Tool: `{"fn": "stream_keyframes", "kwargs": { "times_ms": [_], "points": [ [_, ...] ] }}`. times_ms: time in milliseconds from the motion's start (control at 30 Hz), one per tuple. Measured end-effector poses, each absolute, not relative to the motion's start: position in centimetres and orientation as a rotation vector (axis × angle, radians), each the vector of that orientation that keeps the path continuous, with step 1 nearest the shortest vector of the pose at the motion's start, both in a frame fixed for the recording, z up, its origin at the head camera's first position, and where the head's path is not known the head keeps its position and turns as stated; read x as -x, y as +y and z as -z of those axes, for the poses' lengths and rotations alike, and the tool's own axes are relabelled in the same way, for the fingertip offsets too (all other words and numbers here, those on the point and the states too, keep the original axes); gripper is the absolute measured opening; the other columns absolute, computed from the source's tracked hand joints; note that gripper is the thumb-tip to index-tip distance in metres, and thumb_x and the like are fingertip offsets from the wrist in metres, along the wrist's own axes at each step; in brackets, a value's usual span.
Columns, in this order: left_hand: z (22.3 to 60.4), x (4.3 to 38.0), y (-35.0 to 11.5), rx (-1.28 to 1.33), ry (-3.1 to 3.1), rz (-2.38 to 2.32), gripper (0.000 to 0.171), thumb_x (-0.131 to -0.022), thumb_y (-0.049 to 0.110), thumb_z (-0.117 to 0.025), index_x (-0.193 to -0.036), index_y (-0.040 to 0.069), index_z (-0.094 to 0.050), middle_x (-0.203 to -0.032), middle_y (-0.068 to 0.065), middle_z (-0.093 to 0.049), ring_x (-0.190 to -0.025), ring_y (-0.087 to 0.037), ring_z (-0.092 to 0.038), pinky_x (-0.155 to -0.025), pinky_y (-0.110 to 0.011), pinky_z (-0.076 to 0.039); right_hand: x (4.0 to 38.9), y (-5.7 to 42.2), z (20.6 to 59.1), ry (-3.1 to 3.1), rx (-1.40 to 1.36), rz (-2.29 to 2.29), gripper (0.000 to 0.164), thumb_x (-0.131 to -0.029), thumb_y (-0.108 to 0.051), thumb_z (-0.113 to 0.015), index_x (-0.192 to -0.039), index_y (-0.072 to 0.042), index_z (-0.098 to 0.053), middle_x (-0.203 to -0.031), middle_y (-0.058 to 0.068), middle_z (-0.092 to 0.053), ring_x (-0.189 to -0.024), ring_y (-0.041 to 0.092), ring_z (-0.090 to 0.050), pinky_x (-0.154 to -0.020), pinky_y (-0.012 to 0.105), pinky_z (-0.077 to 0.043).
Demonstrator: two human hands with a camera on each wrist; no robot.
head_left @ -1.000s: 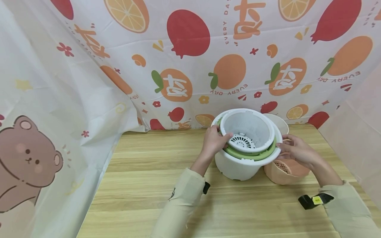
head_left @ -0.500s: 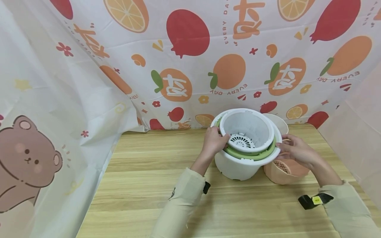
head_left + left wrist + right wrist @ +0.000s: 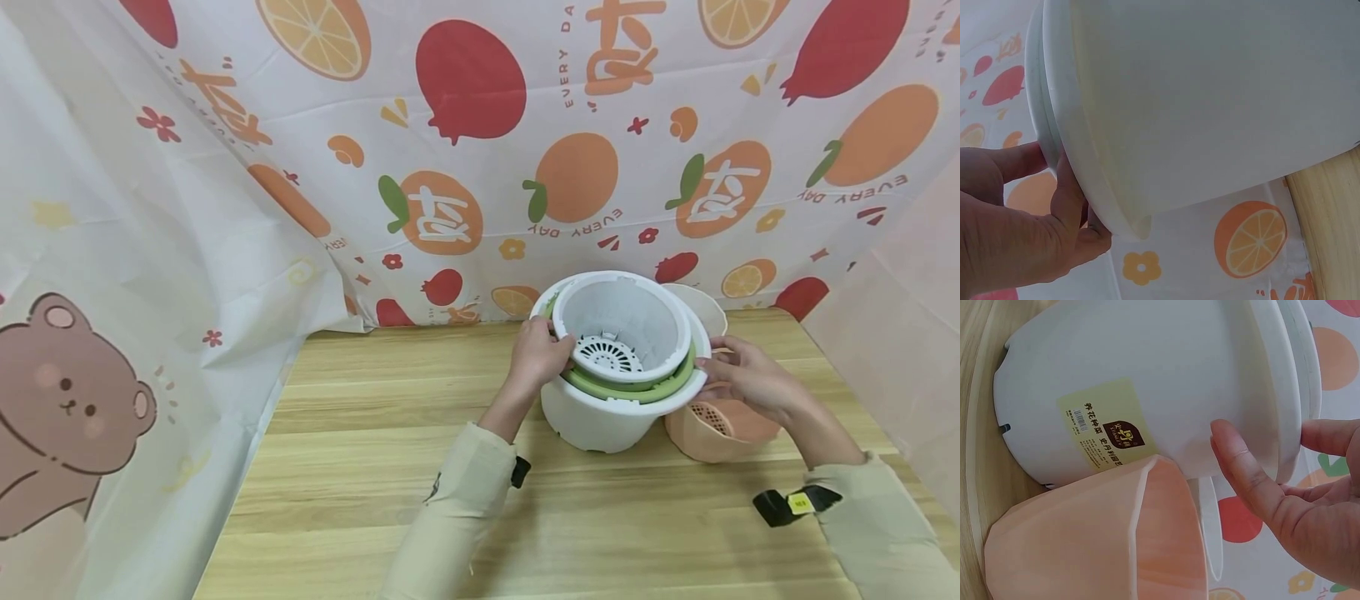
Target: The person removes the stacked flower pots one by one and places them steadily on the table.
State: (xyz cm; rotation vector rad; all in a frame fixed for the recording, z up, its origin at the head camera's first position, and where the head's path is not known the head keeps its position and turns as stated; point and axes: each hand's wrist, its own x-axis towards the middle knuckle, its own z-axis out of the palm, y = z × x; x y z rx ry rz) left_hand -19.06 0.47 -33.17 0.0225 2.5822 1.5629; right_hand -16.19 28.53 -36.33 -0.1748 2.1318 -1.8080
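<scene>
A large white flowerpot (image 3: 600,427) stands on the wooden table, with a green pot (image 3: 611,392) nested inside it. Innermost sits a smaller white pot (image 3: 633,325) with a slotted bottom. My left hand (image 3: 536,357) grips the stack's left side, thumb at the inner pot's rim; in the left wrist view its fingers lie under the outer rim (image 3: 1094,144). On the right side, my right hand (image 3: 753,383) pinches the large pot's rim. In the right wrist view, one of its fingers lies along the pot's wall, near a yellowish label (image 3: 1107,425).
A peach-coloured pot (image 3: 705,443) with a perforated bottom stands right of the stack, beneath my right hand. Behind it is another white pot (image 3: 705,310), partly hidden. A fruit-patterned sheet (image 3: 465,292) hangs along the table's back edge.
The left thumb has shifted slightly left along the inner pot's rim. The pots and my right hand hold nearly the same places.
</scene>
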Motion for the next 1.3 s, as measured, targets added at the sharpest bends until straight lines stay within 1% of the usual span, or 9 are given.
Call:
{"fn": "stream_keyframes", "kwargs": {
  "times_ms": [100,167,300,400,667,767,900,1133,1300],
  "points": [
    [33.22,19.12,0.47,-0.044,2.607,-1.547,0.022,-0.084,0.007,-0.057,-0.1,-0.008,-0.059,-0.07,-0.007,-0.055,-0.051,-0.01,-0.057,-0.046,-0.018,-0.049,16.17,28.53,36.39,2.13,0.183,1.806,0.051,-0.095,-0.008,-0.047,-0.128,0.016,-0.015,-0.096,0.011,-0.058,-0.081,0.022,-0.064,-0.075,0.041,-0.055],
    [33.26,19.15,0.47,-0.059,2.618,-1.54,0.022,-0.084,0.007,-0.056,-0.1,-0.009,-0.059,-0.069,-0.007,-0.056,-0.05,-0.011,-0.057,-0.046,-0.018,-0.049,16.16,28.53,36.43,2.132,0.181,1.806,0.051,-0.095,-0.009,-0.047,-0.128,0.016,-0.016,-0.096,0.011,-0.058,-0.081,0.022,-0.064,-0.076,0.042,-0.054],
    [33.26,19.17,0.49,-0.08,2.63,-1.519,0.023,-0.085,0.007,-0.056,-0.101,-0.009,-0.058,-0.081,-0.011,-0.055,-0.052,-0.011,-0.057,-0.046,-0.017,-0.049,16.16,28.55,36.49,2.134,0.189,1.798,0.051,-0.096,-0.009,-0.046,-0.127,0.016,-0.015,-0.095,0.012,-0.058,-0.08,0.023,-0.064,-0.077,0.046,-0.053],
    [33.2,19.15,0.48,-0.09,2.63,-1.503,0.025,-0.086,0.008,-0.056,-0.102,-0.01,-0.057,-0.09,-0.013,-0.05,-0.054,-0.011,-0.058,-0.047,-0.017,-0.049,16.16,28.6,36.51,2.132,0.189,1.8,0.051,-0.096,-0.009,-0.046,-0.128,0.016,-0.015,-0.095,0.012,-0.058,-0.08,0.024,-0.064,-0.078,0.048,-0.052],
    [33.13,19.25,0.4,-0.124,2.602,-1.51,0.025,-0.087,0.008,-0.055,-0.104,-0.011,-0.057,-0.081,-0.013,-0.056,-0.053,-0.012,-0.058,-0.047,-0.017,-0.05,16.12,28.69,36.52,2.129,0.176,1.806,0.052,-0.096,-0.01,-0.046,-0.129,0.016,-0.014,-0.096,0.013,-0.058,-0.081,0.024,-0.064,-0.078,0.047,-0.052],
    [33.04,19.23,0.35,-0.124,2.586,-1.518,0.024,-0.088,0.007,-0.054,-0.103,-0.012,-0.057,-0.088,-0.014,-0.052,-0.056,-0.013,-0.059,-0.048,-0.017,-0.051,16.15,28.64,36.53,2.123,0.176,1.809,0.053,-0.096,-0.01,-0.046,-0.13,0.016,-0.014,-0.097,0.013,-0.058,-0.082,0.024,-0.064,-0.078,0.046,-0.052],
    [32.88,19.16,0.23,-0.125,2.595,-1.503,0.023,-0.088,0.006,-0.053,-0.101,-0.012,-0.058,-0.09,-0.016,-0.051,-0.057,-0.014,-0.059,-0.049,-0.017,-0.051,16.24,28.55,36.57,2.122,0.176,1.809,0.054,-0.096,-0.01,-0.046,-0.13,0.016,-0.014,-0.097,0.013,-0.058,-0.082,0.025,-0.064,-0.078,0.046,-0.052],
    [32.81,19.23,0.16,-0.146,2.548,-1.539,0.025,-0.088,0.005,-0.053,-0.104,-0.013,-0.057,-0.07,-0.01,-0.055,-0.056,-0.014,-0.059,-0.049,-0.018,-0.051,16.2,28.61,36.6,2.128,0.175,1.808,0.053,-0.096,-0.01,-0.045,-0.13,0.016,-0.014,-0.097,0.013,-0.057,-0.082,0.025,-0.064,-0.078,0.046,-0.052],
    [32.87,19.27,0.26,-0.143,2.523,-1.57,0.024,-0.088,0.005,-0.052,-0.104,-0.012,-0.057,-0.067,-0.009,-0.055,-0.056,-0.014,-0.06,-0.05,-0.019,-0.052,16.13,28.64,36.65,2.125,0.169,1.812,0.053,-0.096,-0.011,-0.046,-0.129,0.016,-0.014,-0.097,0.013,-0.058,-0.082,0.026,-0.064,-0.078,0.047,-0.052]
  ]
}}
